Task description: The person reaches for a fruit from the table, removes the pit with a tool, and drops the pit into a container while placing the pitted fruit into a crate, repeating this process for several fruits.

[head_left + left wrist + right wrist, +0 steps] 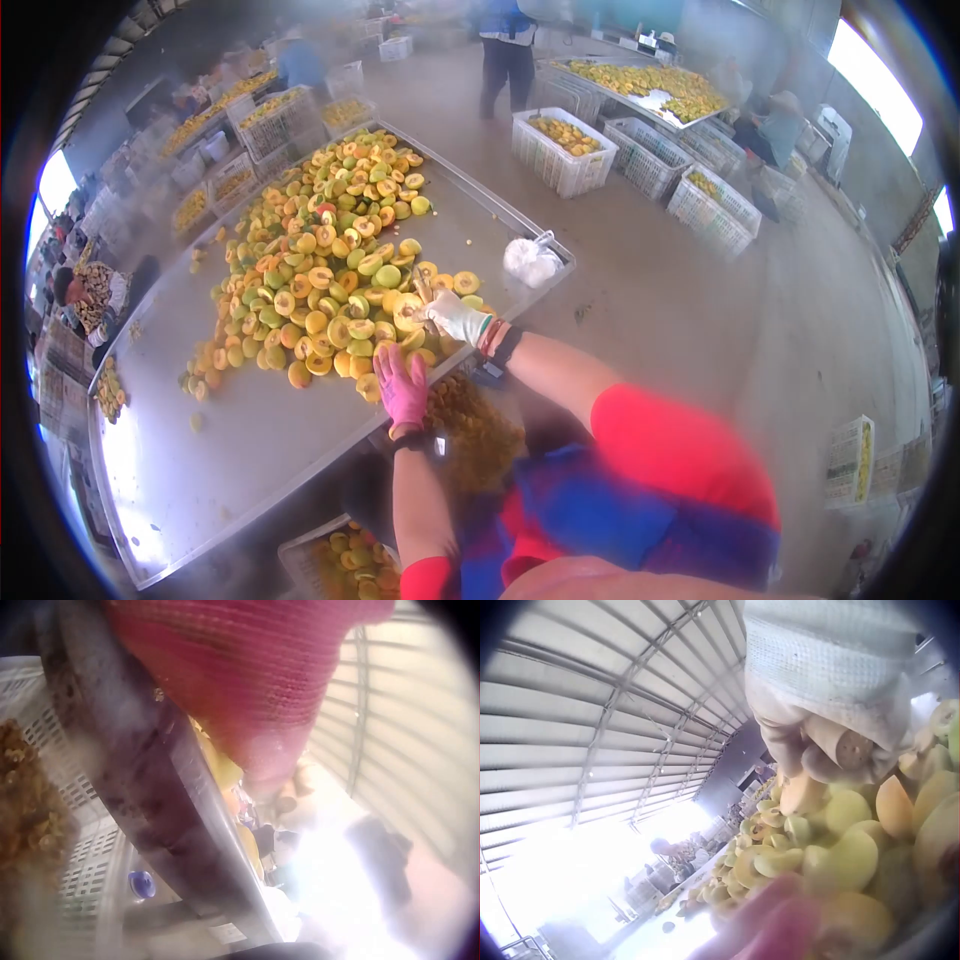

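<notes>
Halved yellow-green peaches (325, 290) lie heaped on a metal-topped table (260, 440). My right hand (457, 316), in a white glove, grips a wooden-handled tool (423, 284) at the near right of the heap. In the right wrist view the round butt of its handle (852, 750) pokes out of the curled fingers; the working end is hidden. A large peach half (408, 312) lies right at these fingers. My left hand (402, 388), in a pink glove, reaches over the table's near edge with fingers extended, its fingertips against the closest fruit.
A white bundle (533, 261) sits on the table's right corner. Below the near edge are a container of brown scraps (470, 430) and a crate of fruit (350, 560). White crates (565, 155) stand across the aisle. One person (95, 295) is at the far left, another (508, 55) stands beyond.
</notes>
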Tool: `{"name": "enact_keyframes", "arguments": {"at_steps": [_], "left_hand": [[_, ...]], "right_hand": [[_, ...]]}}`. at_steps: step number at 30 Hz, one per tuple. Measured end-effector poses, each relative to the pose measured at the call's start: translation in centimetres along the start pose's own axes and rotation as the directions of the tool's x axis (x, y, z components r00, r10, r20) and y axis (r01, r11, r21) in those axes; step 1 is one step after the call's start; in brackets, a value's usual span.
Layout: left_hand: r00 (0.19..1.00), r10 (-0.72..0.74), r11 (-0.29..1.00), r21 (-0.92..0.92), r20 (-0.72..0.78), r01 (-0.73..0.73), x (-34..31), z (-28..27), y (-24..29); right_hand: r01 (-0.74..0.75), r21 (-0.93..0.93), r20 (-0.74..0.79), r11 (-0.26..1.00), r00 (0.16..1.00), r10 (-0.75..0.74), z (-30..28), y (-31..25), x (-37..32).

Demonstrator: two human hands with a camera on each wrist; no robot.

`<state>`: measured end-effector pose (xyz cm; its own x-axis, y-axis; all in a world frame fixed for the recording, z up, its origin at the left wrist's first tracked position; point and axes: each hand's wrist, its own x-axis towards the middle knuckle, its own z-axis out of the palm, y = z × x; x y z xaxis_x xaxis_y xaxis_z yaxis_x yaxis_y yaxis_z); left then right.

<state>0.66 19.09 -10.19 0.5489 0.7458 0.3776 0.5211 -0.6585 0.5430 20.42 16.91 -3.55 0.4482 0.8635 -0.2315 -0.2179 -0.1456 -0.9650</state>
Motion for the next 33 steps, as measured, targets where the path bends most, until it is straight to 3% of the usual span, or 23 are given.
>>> {"name": "enact_keyframes", "arguments": {"at_steps": [1,3,4,6,7,9,10,11,13,15,17,20,21,23,25,28,29,31,33], "left_hand": [[1.0,-0.002,1.0,0.006,0.028,0.002,0.2,-0.2,-0.5],[0.998,-0.058,0.947,-0.314,0.034,0.065,0.4,-0.7,-1.1],[0.997,-0.06,0.948,-0.31,0.05,0.072,-0.2,-0.9,-0.8],[0.993,-0.109,0.798,-0.591,0.051,0.117,-0.9,-2.9,1.2],[0.991,-0.117,0.796,-0.59,0.067,0.134,-1.7,-4.4,2.5],[0.931,-0.078,0.566,-0.753,0.356,0.335,-3.0,-9.6,7.5],[0.893,-0.074,0.465,-0.776,0.445,0.425,-3.4,-10.0,8.0],[0.888,-0.079,0.466,-0.77,0.453,0.435,-4.2,-9.9,7.8],[0.86,-0.13,0.246,-0.824,0.494,0.51,-5.6,-9.1,6.9],[0.856,-0.153,0.226,-0.826,0.494,0.517,-6.9,-8.5,5.8],[0.851,-0.177,0.205,-0.827,0.494,0.523,-7.9,-8.8,5.2],[0.797,-0.345,0.313,-0.74,0.495,0.595,-10.0,-10.5,5.0],[0.79,-0.407,0.182,-0.807,0.459,0.562,-10.6,-10.6,5.4],[0.788,-0.357,0.064,-0.828,0.501,0.556,-11.3,-11.2,4.4],[0.789,-0.353,-0.083,-0.857,0.503,0.509,-11.7,-12.3,5.2],[0.864,-0.186,-0.098,-0.884,0.468,0.458,-11.9,-13.5,5.7],[0.862,-0.176,-0.073,-0.88,0.475,0.47,-12.2,-13.3,5.6],[0.855,-0.186,-0.216,-0.869,0.485,0.446,-12.4,-13.5,6.8],[0.857,-0.204,-0.214,-0.876,0.474,0.433,-12.7,-13.3,7.3]], "right_hand": [[-0.021,0.017,-0.011,1.0,1.0,0.021,-0.3,0.8,-1.5],[-0.047,0.121,0.051,0.992,0.998,0.041,0.1,-1.5,-7.6],[-0.083,0.105,0.072,0.991,0.995,0.075,0.2,-2.3,-10.0],[-0.068,0.077,0.078,0.995,0.995,0.062,0.4,-2.1,-12.8],[-0.051,0.044,0.089,0.998,0.995,0.047,0.6,-1.7,-14.1],[-0.013,0.059,0.069,0.998,0.998,0.009,1.3,-1.1,-16.1],[-0.032,0.046,0.126,0.998,0.992,0.026,1.4,-0.9,-16.6],[-0.046,0.029,0.183,0.999,0.982,0.04,1.4,-0.7,-17.0],[-0.033,-0.024,0.202,0.999,0.979,0.038,1.7,-0.2,-17.8],[-0.072,-0.099,0.309,0.992,0.946,0.099,2.0,-1.0,-19.2],[-0.072,-0.109,0.291,0.991,0.951,0.101,2.1,-0.1,-19.5],[-0.012,-0.009,0.265,1.0,0.964,0.014,2.2,2.5,-20.6],[0.038,0.029,0.24,0.999,0.97,-0.044,2.3,3.3,-20.9],[-0.084,-0.015,0.199,0.996,0.976,0.085,1.7,3.2,-22.4],[-0.068,-0.102,0.164,0.992,0.983,0.084,1.9,2.8,-23.9],[-0.104,-0.084,0.199,0.991,0.973,0.119,1.8,2.7,-25.4],[-0.085,-0.132,0.191,0.988,0.975,0.11,2.0,2.4,-25.9],[-0.063,-0.128,0.233,0.99,0.968,0.092,2.0,1.2,-26.7],[-0.046,-0.17,0.244,0.984,0.966,0.088,2.1,0.5,-27.4]]}}
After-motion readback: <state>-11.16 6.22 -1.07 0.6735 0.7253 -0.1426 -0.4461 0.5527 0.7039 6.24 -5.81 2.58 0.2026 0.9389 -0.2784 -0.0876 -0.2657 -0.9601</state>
